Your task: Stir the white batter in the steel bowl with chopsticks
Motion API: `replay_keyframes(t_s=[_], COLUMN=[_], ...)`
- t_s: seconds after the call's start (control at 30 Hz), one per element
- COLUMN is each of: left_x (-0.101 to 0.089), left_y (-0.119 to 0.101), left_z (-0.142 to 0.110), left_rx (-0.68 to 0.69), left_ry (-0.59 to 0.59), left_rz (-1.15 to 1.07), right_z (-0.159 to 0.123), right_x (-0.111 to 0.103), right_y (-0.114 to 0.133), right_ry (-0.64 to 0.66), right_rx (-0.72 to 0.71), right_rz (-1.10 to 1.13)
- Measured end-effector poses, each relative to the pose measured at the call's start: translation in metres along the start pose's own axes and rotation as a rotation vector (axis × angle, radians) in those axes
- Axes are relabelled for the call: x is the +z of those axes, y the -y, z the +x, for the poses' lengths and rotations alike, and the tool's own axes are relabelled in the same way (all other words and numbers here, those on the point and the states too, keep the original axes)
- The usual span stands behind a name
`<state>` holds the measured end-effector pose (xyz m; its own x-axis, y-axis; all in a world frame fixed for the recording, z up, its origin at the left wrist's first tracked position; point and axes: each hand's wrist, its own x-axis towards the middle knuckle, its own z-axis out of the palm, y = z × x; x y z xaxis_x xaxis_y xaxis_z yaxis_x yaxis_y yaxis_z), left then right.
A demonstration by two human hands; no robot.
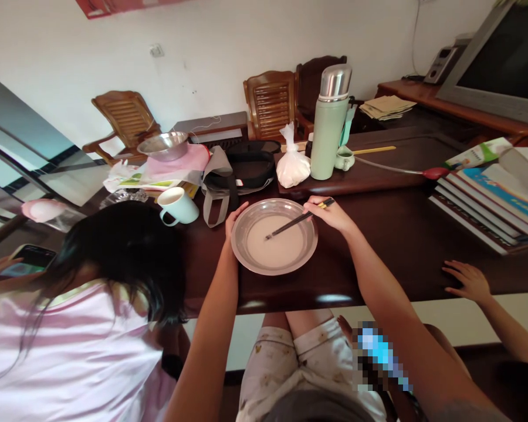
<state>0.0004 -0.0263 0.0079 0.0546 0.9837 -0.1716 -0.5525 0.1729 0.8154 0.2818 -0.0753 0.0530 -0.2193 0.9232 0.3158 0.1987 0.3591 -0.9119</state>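
A round metal bowl (242,258) stands on the dark wooden table, with a pale, milky liquid (286,249) in it. My left hand (236,220) is closed on the bowl's left rim, its fingers partly hidden behind the edge. Between the fingers of my right hand (332,215), at the bowl's right rim, is a pair of dark chopsticks (293,223). Their lower tips dip into the liquid near the middle, and their patterned upper ends point up to the right.
Behind the bowl are a tied plastic bag of white powder (293,167), a green thermos (328,140) and a black-grey bag (250,170). A mug (180,206) stands left. One person leans over a phone (29,261); another's hand (469,281) rests near stacked books (488,205) on the right.
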Motion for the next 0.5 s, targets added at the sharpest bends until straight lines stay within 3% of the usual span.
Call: replay_keyframes(t_s=[0.17,0.37,0.5], left_x=[0.0008,0.0038,0.0049], left_y=[-0.0003,-0.0008,-0.0015], left_z=[0.0005,-0.0014,-0.0028], left_rx=[-0.01,-0.027,-0.054], left_ry=[-0.005,-0.038,-0.04], left_rz=[0.001,0.001,-0.009], right_z=[-0.0004,0.0002,-0.0011], right_x=[-0.0065,0.0029,-0.0041], right_y=[-0.0026,-0.0023,-0.0019], right_ry=[-0.192,0.003,-0.186], right_rx=[-0.013,-0.003,-0.006], right_rz=[0.042,-0.009,-0.025])
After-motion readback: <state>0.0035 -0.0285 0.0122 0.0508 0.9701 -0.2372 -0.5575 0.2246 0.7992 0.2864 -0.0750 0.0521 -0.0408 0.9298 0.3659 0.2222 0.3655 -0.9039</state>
